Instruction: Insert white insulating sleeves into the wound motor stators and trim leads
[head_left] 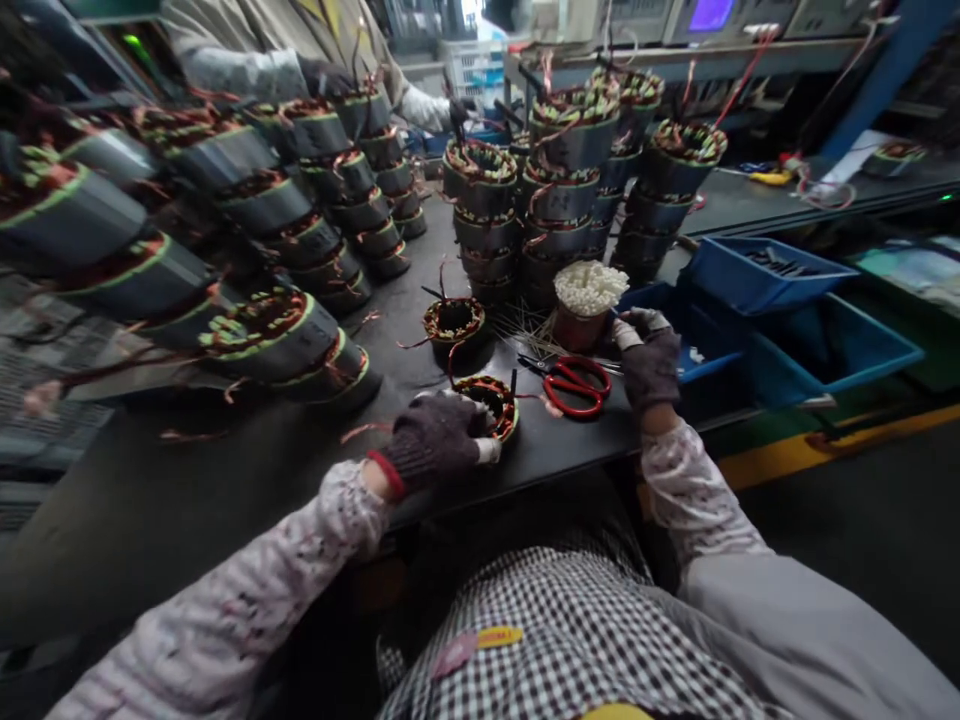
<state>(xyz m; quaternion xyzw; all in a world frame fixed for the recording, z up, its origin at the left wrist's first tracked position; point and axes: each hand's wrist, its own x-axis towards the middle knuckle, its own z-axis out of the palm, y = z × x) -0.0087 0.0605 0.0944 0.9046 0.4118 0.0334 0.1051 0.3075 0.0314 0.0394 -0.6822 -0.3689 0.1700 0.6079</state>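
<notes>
My left hand (441, 436), in a dark glove with bare or taped fingertips, is wrapped round the near side of a motor stator (510, 418) with copper windings at the table's front edge. Over to the right, my gloved right hand (649, 358) has its fingers closed beside a reddish cup (579, 328) full of white-tipped sticks; anything pinched in them is hidden. Between the hands lie red-handled scissors (577, 388). Thin loose sticks (525, 325) are scattered left of the cup. Another single stator (454, 325) stands just beyond the held one.
Stacks of stators rise at the left (262, 340) and behind the cup (562, 190). Blue bins (832, 345) sit at the right, one holding small dark pieces. Across the table a co-worker's sleeved arm (247, 75) reaches among the stacks. Shelved equipment stands behind.
</notes>
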